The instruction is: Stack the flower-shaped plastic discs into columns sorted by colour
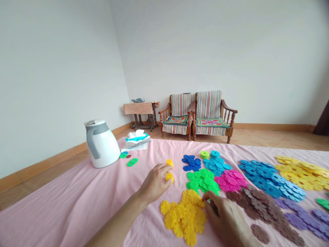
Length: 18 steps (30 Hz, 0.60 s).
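My left hand (155, 181) has its thumb and fingers closed around a short stack of yellow snowflake discs (169, 177) on the pink cloth. Just beyond it stands another small yellow stack (169, 162). On the right, my right hand (227, 216) pinches at the edge of a loose pile of yellow snowflake discs (181, 216), its fingertips on a yellow disc there. Bright green discs (203, 180) lie spread just past that pile, and brown discs (267, 206) lie right of my right hand.
Dark blue discs (191, 163), light blue discs (217, 166), pink discs (231, 180) and purple discs (305, 218) lie in heaps. A lime stack (205, 154) stands behind. At the left are a white jug (105, 147) and a tissue box (138, 140). Two chairs (209, 106) stand beyond.
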Each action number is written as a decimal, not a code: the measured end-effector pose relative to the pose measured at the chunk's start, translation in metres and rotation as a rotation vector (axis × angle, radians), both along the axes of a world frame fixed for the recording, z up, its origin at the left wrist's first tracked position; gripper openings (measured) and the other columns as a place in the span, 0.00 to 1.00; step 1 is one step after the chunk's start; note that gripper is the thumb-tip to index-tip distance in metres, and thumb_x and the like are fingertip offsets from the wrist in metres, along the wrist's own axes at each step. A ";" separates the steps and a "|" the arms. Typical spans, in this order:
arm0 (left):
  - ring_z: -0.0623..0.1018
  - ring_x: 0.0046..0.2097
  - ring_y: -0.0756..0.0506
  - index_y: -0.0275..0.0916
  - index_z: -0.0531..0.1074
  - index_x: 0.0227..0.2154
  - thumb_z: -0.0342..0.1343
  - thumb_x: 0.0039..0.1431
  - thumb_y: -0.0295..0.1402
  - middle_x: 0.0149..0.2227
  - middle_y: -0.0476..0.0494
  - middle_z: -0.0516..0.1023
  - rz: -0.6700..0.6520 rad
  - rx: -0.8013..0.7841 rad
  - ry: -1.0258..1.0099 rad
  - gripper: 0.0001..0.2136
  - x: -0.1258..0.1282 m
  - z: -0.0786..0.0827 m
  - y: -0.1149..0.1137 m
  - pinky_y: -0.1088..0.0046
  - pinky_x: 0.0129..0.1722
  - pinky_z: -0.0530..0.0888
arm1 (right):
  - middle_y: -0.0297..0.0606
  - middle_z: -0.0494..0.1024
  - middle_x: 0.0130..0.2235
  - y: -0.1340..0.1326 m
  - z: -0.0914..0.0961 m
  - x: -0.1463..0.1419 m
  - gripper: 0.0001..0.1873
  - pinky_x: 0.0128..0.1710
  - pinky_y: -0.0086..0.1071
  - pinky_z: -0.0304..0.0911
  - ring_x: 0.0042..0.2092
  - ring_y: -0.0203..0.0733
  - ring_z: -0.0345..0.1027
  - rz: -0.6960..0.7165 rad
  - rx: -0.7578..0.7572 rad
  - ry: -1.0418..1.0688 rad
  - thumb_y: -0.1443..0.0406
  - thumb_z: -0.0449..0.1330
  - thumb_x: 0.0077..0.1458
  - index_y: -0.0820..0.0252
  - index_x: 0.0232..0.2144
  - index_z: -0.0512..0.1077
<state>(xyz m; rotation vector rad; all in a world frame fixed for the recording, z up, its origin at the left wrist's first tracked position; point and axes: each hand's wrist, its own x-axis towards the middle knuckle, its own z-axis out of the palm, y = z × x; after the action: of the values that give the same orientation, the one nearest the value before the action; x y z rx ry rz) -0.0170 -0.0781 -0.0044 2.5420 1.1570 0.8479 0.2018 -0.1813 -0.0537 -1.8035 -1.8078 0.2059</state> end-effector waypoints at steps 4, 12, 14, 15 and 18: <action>0.71 0.47 0.44 0.40 0.70 0.44 0.53 0.47 0.22 0.44 0.44 0.73 0.009 -0.017 0.012 0.19 0.000 -0.003 0.002 0.67 0.50 0.68 | 0.31 0.75 0.21 0.000 0.000 0.000 0.15 0.25 0.29 0.48 0.25 0.38 0.68 0.000 -0.006 0.002 0.63 0.44 0.54 0.53 0.30 0.71; 0.72 0.46 0.43 0.41 0.71 0.44 0.54 0.48 0.23 0.44 0.44 0.74 0.004 -0.032 0.027 0.18 -0.001 -0.007 0.005 0.67 0.49 0.68 | 0.30 0.73 0.20 0.000 -0.001 -0.001 0.14 0.24 0.29 0.47 0.23 0.37 0.66 -0.006 0.038 -0.010 0.64 0.45 0.53 0.53 0.28 0.71; 0.72 0.46 0.44 0.41 0.71 0.44 0.54 0.49 0.24 0.44 0.44 0.73 -0.002 -0.035 0.015 0.17 -0.001 -0.007 0.005 0.68 0.48 0.69 | 0.30 0.74 0.20 0.000 -0.001 -0.001 0.14 0.24 0.29 0.47 0.23 0.37 0.66 -0.007 0.030 -0.011 0.64 0.45 0.53 0.53 0.28 0.71; 0.72 0.45 0.44 0.41 0.71 0.44 0.54 0.49 0.24 0.44 0.44 0.73 0.000 -0.038 0.004 0.17 -0.002 -0.007 0.005 0.68 0.47 0.69 | 0.30 0.74 0.20 0.000 -0.001 -0.001 0.14 0.24 0.28 0.47 0.23 0.37 0.66 -0.008 0.024 -0.009 0.64 0.45 0.53 0.53 0.28 0.70; 0.73 0.40 0.46 0.41 0.71 0.43 0.56 0.48 0.26 0.41 0.45 0.73 0.021 -0.045 -0.034 0.16 -0.004 -0.005 0.007 0.71 0.43 0.70 | 0.30 0.74 0.21 0.000 -0.002 -0.001 0.14 0.24 0.28 0.47 0.24 0.37 0.67 -0.007 0.025 -0.002 0.64 0.45 0.54 0.53 0.29 0.70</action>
<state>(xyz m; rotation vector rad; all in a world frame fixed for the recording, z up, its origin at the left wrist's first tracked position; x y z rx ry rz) -0.0214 -0.0715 -0.0090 2.4743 1.1809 0.8570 0.2009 -0.1812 -0.0554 -1.7934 -1.7969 0.1783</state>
